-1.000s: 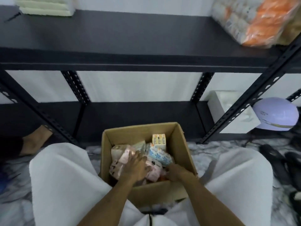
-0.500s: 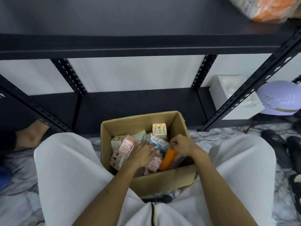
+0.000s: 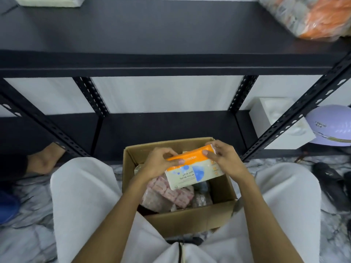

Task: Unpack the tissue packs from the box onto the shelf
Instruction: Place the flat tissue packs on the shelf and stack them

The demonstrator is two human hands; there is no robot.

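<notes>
Fingers (image 3: 171,161) of left hand (image 3: 159,164) curled on left end of tissue pack (image 3: 191,170); right hand (image 3: 223,158) clamped on right end, thumb on orange top edge. Pack held tilted above open cardboard box (image 3: 190,220), clear of contents. Pink wrapped packs (image 3: 171,192) seen lying inside box. Box set on marble floor (image 3: 28,234) between knees, before black shelf (image 3: 152,35). Orange bundle (image 3: 311,16) placed at shelf's right end.

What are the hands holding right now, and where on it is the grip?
Both hands hold one orange-topped facial tissue pack above the box: left hand at its left end, right hand at its right end.
</notes>
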